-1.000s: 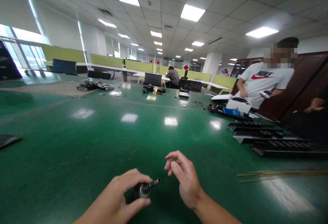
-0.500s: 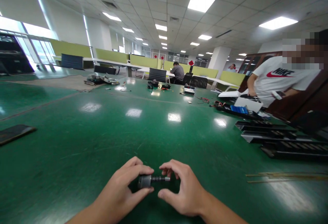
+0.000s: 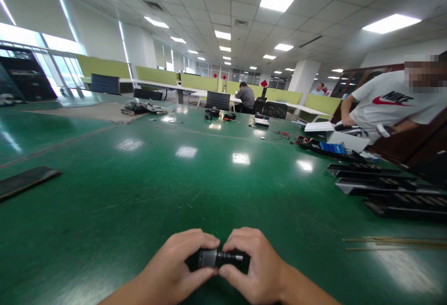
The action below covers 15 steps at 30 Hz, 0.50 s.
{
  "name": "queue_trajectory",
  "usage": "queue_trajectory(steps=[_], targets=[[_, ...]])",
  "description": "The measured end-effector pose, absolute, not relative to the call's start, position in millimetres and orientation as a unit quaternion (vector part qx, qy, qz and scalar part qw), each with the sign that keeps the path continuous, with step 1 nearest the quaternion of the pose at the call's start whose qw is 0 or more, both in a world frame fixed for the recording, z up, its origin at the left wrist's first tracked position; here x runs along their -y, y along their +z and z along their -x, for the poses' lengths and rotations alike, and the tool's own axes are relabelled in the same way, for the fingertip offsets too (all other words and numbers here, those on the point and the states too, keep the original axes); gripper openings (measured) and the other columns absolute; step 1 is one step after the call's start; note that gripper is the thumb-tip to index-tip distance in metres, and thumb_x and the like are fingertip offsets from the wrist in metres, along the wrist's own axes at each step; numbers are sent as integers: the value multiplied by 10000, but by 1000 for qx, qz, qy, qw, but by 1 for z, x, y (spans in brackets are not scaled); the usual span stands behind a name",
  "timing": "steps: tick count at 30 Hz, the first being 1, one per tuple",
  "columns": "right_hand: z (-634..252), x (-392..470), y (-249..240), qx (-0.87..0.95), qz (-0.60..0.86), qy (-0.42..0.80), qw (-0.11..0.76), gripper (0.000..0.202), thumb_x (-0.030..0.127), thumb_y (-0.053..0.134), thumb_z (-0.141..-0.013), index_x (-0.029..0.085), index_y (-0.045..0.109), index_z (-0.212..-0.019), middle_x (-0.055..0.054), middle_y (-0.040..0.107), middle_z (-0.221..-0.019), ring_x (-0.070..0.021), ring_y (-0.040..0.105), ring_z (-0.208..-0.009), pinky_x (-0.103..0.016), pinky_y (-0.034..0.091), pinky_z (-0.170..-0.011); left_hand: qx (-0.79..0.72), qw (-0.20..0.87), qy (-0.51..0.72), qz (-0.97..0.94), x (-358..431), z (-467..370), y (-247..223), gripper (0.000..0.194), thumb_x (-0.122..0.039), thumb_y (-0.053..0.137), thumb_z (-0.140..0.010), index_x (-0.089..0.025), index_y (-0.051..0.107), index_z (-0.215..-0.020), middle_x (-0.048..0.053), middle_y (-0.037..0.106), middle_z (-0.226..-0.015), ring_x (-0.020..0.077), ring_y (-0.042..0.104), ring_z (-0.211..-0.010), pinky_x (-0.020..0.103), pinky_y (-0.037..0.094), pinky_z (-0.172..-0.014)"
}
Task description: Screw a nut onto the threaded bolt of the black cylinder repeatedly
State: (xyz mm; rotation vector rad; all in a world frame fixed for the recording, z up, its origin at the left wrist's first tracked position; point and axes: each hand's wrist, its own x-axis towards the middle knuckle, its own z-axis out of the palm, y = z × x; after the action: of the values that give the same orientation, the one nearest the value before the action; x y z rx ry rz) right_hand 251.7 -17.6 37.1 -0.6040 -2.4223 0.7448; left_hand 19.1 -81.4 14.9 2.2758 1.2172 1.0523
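A small dark cylindrical metal part with a thinner, stepped shaft lies sideways between my hands, low over the table. My left hand grips its thick body between the thumb below and the fingers above. The fingers of my right hand curl over the shaft, with the thumb underneath, pinching it close to the body. The shaft's bright tip points right, inside the curve of the right hand. Both hands' fingertips nearly meet.
A dark phone-like slab lies at left on the green table. Thin brass-coloured rods and black metal channels lie at right. Beyond them a person in a white shirt handles things by a blue-filled tray.
My right hand has closed from open around the shaft. Both hands and the part sit slightly lower and farther right in view, and the whole view has shifted a little.
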Motion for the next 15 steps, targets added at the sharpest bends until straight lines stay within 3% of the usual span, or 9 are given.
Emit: queue_trajectory(steps=[7, 15], targets=[[-253, 16, 35, 897, 222, 276, 265, 145, 298, 619, -913, 191, 714, -932, -40, 675, -781, -188, 621, -721, -319, 439, -720, -452, 156, 374, -795, 81, -22, 17, 346, -262, 759, -848, -291, 604, -1155, -13, 737, -1076, 151, 704, -967, 272, 560, -871], [-253, 19, 41, 894, 224, 282, 265, 130, 281, 638, -891, 187, 725, -915, -42, 680, -767, -191, 624, -704, -321, 440, -710, -457, 155, 376, -791, 82, -22, 16, 352, -248, 754, -846, -300, 602, -1159, -32, 735, -1083, 135, 703, -971, 270, 558, -883]])
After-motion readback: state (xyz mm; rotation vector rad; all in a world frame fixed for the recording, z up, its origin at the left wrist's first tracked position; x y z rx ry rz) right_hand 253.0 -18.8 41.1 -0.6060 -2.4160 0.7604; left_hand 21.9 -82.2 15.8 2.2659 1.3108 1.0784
